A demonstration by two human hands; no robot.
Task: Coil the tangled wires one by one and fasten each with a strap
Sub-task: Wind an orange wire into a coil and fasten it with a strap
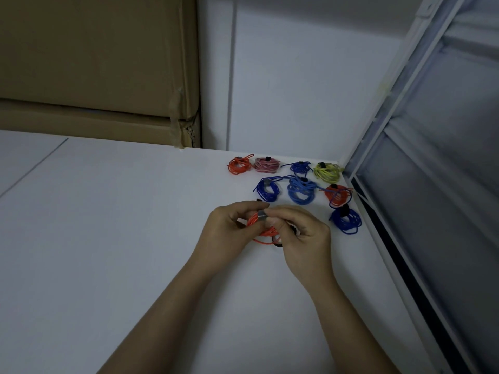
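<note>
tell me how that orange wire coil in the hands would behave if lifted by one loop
The orange wire coil looks thin and floppy, so it would likely sag. With the strap only partly wrapped, loops may spring apart. It seems light: both hands, left hand and right hand, hold it by the fingertips.

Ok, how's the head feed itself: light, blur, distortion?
Head view: dim, bluish, even light, no glare and only faint shadows on the white table. Wide-angle bending shows in the slanted window frame. The hands and orange coil look slightly soft; the strap's detail is unreadable.
</note>
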